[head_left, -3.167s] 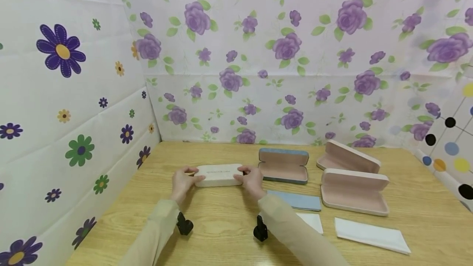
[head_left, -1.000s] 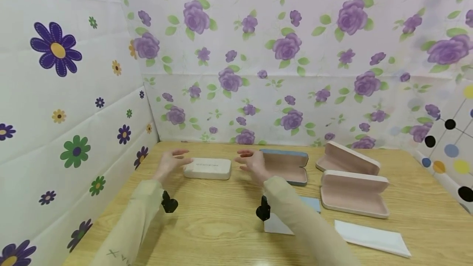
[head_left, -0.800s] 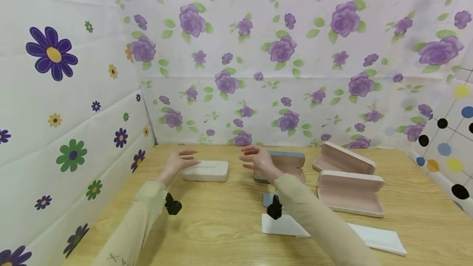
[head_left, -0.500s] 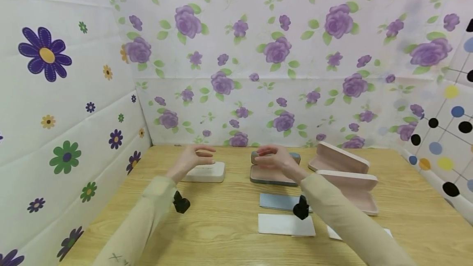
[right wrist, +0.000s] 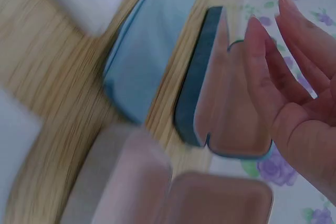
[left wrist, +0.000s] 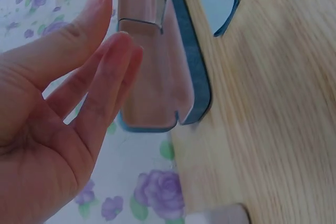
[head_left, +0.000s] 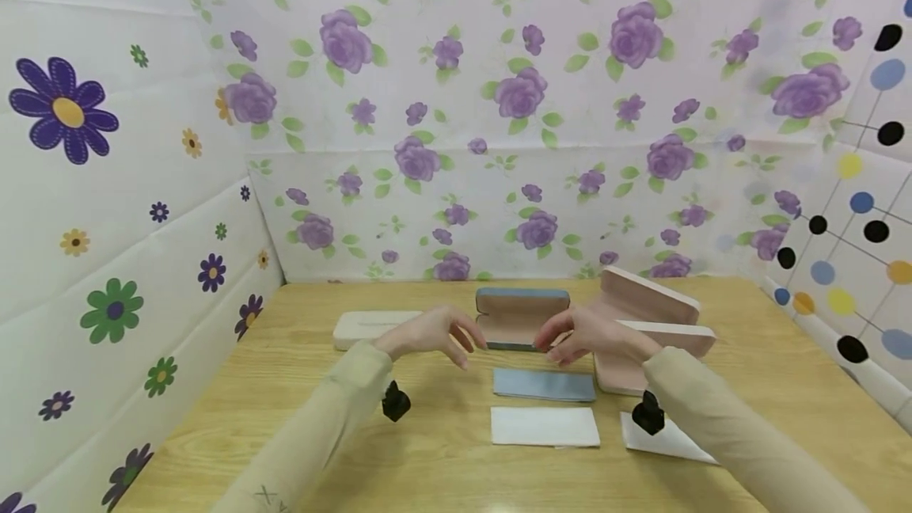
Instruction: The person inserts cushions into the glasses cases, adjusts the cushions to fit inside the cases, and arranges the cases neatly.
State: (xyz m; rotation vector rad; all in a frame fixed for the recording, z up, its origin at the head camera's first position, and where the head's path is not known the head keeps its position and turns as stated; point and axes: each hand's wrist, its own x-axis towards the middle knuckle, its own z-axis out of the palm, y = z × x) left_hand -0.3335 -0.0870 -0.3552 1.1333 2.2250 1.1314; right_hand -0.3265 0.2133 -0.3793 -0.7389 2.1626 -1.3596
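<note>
1. Wood-grain table, bearing four cases and three flat cloths, with two hands over its far half.
2. Of the four cases: one blue case, lid raised and pink lining showing, near the middle of the table's far edge; one closed white case, toward the far left corner; one far pale case and one near pale case, both open, toward the far right corner, overlapping in the head view.
3. Of the three cloths: one blue cloth, just in front of the blue case; one white cloth, nearer the table's near edge; one second white cloth, to the right, partly hidden by the right sleeve.
4. Left hand: turned inward at the blue case's left end, fingers loosely bent, thumb apart from them.
5. Right hand: turned inward at the right end, fingers loosely curved, gap to the thumb. Contact with the case: cannot tell.
6. Beyond the far edge, a rose-printed sheet; along the left edge, a daisy-printed sheet; along the right, a dotted sheet.
</note>
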